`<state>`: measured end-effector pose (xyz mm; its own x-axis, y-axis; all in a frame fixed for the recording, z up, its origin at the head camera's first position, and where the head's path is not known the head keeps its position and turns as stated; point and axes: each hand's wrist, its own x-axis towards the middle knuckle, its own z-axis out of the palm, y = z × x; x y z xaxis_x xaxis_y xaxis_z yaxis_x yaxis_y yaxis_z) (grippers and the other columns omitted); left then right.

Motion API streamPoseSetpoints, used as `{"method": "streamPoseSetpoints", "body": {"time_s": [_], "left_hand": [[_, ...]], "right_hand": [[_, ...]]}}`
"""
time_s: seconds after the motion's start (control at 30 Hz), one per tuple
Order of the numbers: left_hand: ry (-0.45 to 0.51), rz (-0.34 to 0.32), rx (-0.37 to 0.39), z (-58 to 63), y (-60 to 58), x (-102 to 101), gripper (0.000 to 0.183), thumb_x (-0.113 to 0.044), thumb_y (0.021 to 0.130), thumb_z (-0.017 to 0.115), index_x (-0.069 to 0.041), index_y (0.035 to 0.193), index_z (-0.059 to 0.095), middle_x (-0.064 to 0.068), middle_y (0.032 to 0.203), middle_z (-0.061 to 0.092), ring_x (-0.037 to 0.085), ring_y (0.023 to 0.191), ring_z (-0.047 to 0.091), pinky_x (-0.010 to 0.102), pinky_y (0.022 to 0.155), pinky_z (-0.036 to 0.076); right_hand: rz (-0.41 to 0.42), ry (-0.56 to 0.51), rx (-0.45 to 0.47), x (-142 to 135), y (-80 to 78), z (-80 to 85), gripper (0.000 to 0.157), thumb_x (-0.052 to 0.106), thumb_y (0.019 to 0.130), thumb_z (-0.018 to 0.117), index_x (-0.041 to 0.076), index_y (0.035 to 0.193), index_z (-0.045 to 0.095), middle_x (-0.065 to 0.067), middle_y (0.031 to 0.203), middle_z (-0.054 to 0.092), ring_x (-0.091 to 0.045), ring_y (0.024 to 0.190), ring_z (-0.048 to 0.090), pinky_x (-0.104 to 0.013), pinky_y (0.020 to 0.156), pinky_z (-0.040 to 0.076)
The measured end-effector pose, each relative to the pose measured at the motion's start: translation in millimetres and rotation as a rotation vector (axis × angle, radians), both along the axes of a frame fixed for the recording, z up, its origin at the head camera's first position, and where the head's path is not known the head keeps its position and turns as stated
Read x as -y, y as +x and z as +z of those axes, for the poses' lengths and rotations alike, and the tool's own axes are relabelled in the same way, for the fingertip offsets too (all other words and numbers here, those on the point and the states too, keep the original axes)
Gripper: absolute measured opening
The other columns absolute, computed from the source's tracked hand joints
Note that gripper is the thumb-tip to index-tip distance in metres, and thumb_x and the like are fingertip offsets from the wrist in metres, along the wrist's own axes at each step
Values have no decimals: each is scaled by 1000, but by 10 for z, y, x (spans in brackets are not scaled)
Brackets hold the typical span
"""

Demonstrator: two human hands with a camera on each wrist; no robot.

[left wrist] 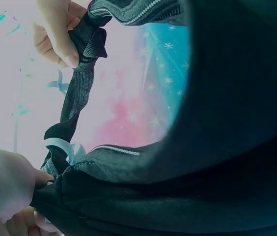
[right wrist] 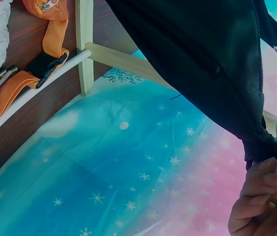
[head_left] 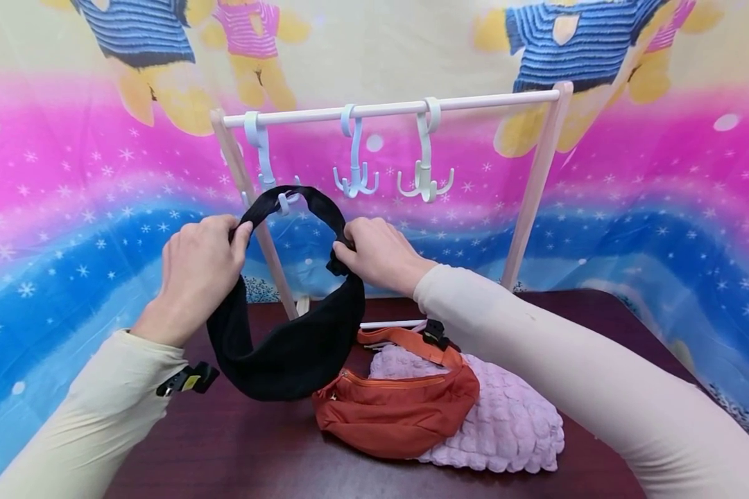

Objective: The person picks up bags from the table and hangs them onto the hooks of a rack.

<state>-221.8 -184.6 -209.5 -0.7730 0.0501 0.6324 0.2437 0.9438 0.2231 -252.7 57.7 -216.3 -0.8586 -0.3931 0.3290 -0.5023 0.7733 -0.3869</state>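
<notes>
Between both hands hangs a black waist bag [head_left: 287,346], its strap [head_left: 321,204] arching up into a loop. My left hand [head_left: 196,270] pinches the loop's left side, thumb on top. On its right side, near a buckle, my right hand [head_left: 381,253] grips the strap with curled fingers. A zipper [left wrist: 116,149] shows along the bag in the left wrist view. The top of the strap meets the leftmost pale blue hook [head_left: 259,149], one prong curling in front of it. Whether the hook bears any weight I cannot tell.
A wooden rack [head_left: 533,201] with a white bar [head_left: 493,102] stands at the back. Another blue hook [head_left: 354,156] and a pale green hook [head_left: 426,152] hang from it. A rust-orange waist bag [head_left: 393,416] overlaps a pink puffy bag [head_left: 518,423] on the dark table [head_left: 225,450].
</notes>
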Motion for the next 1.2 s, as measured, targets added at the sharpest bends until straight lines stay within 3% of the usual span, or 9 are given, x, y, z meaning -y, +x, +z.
{"method": "streamPoseSetpoints", "body": {"time_s": [0.6, 1.2], "left_hand": [[-9, -16, 1, -81, 20, 4, 39, -30, 105, 54, -7, 74, 62, 7, 55, 46, 26, 51, 44, 34, 45, 29], [-15, -28, -11, -162, 16, 2, 38, -29, 105, 54, -7, 75, 61, 8, 57, 48, 25, 50, 44, 34, 44, 28]], "right_hand": [[-5, 18, 7, -16, 9, -83, 40, 30, 103, 58, 12, 69, 49, -3, 61, 41, -19, 55, 48, -28, 55, 32], [14, 7, 10, -31, 38, -156, 30, 30, 103, 59, 12, 80, 60, -5, 62, 51, -18, 57, 55, -28, 56, 36]]}}
